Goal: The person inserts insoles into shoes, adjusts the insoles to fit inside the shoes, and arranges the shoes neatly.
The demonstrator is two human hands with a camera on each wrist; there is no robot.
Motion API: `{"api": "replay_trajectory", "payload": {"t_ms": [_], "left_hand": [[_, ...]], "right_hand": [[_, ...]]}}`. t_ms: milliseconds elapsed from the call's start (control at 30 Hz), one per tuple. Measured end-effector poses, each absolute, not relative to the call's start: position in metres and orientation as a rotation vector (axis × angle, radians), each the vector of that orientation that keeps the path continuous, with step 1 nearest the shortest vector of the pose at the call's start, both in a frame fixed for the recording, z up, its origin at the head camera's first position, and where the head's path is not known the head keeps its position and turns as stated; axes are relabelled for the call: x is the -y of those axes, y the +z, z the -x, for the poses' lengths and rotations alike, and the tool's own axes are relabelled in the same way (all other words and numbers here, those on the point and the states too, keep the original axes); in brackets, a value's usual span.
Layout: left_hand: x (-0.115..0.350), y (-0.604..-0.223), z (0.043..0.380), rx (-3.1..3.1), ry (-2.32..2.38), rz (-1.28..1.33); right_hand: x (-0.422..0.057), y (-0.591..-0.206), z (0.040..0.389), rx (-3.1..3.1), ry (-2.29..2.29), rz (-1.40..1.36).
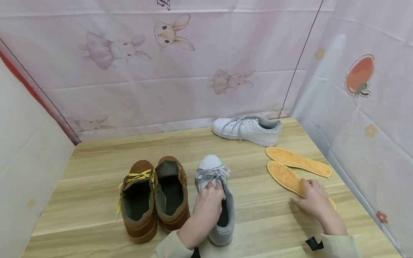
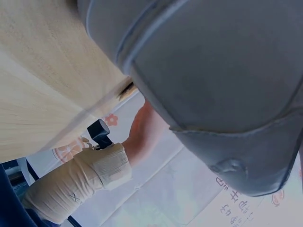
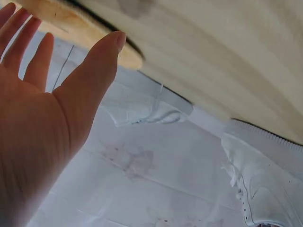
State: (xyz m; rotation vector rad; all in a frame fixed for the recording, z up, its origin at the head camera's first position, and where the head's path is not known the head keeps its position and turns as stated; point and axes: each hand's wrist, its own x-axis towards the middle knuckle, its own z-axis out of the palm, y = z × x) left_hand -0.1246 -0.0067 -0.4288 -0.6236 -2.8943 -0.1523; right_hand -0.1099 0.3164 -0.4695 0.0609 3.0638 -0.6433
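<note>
A white lace-up sneaker [image 1: 222,235] stands toe-away near the middle of the table. My left hand [image 1: 205,209] pinches it at the tongue, just behind the tied grey laces. In the left wrist view the sneaker's side [image 2: 213,71] fills much of the picture and hides the fingers. Over at the right, my right hand [image 1: 314,200] reaches over the nearer orange-yellow insole [image 1: 285,176]. Its fingers are extended at the insole's edge, with the thumb held apart, as the right wrist view shows. A second insole [image 1: 302,161] lies just behind, partly touching the first.
A pair of brown shoes [image 1: 141,226] with yellow laces stands left of the sneaker. Another white sneaker [image 1: 248,130] sits sideways at the table's back edge. Printed sheets [image 1: 181,78] wall in the wooden table [image 1: 96,201] at the back and both sides.
</note>
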Motion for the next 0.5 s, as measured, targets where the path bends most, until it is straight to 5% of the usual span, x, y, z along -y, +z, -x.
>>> {"api": "replay_trajectory", "payload": {"t_ms": [500], "left_hand": [[0.017,-0.435,0.118,2.931,-0.325,0.496]], "right_hand": [[-0.321,-0.478,0.114,-3.081,-0.560,-0.096]]}}
